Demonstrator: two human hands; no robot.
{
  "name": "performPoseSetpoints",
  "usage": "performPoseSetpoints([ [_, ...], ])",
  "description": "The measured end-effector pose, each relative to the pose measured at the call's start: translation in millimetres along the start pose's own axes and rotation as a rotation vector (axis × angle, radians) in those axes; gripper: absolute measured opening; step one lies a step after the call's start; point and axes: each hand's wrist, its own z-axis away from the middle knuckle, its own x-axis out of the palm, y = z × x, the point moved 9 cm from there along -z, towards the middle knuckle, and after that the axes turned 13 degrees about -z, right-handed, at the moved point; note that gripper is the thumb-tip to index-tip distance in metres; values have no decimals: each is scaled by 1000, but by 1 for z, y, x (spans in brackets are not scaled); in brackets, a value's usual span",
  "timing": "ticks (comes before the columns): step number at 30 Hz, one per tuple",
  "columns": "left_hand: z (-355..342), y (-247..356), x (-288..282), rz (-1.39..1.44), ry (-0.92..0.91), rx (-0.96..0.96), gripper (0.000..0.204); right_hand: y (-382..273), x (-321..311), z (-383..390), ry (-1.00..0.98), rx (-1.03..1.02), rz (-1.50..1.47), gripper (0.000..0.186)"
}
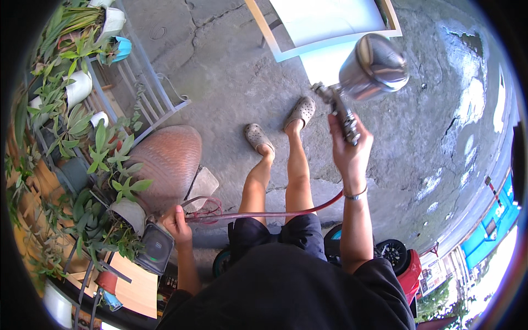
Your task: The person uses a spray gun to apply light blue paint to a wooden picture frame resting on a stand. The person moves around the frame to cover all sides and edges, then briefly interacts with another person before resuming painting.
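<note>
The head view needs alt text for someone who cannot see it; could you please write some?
A person's right hand holds a spray gun with a shiny silver cup, while the left hand holds a red hose. Ahead are a white panel and a cracked concrete floor, with potted plants crowding the left side.

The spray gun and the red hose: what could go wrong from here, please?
The red hose passes across the legs, so it might catch them. The left hand holds it near a potted plant, which a pull could perhaps disturb. The right hand holds the spray gun; tilting its metal cup might spill any contents.
</note>
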Motion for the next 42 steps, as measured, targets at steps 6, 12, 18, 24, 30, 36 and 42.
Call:
performPoseSetpoints([
  [6,-8,59,44,119,-66,6,40,24,-79,-78,161,-29,71,27],
  [12,-16,113,79,155,-166,47,40,50,-156,-138,272,-42,189,35],
  [18,-27,166,98,212,-265,57,44,56,-222,-173,454,-92,223,39],
  [24,-51,185,99,96,-309,84,37,13,-243,-171,578,-157,-97,30],
  [30,-95,167,58,80,-72,143,28,-21,-218,-174,503,-72,-418,32],
  [36,-145,190,7,153,49,239,33,-63,-209,-209,612,-166,-210,39],
  [42,-194,261,-19,187,19,549,42,-94,-187,-246,660,-307,76,44],
])
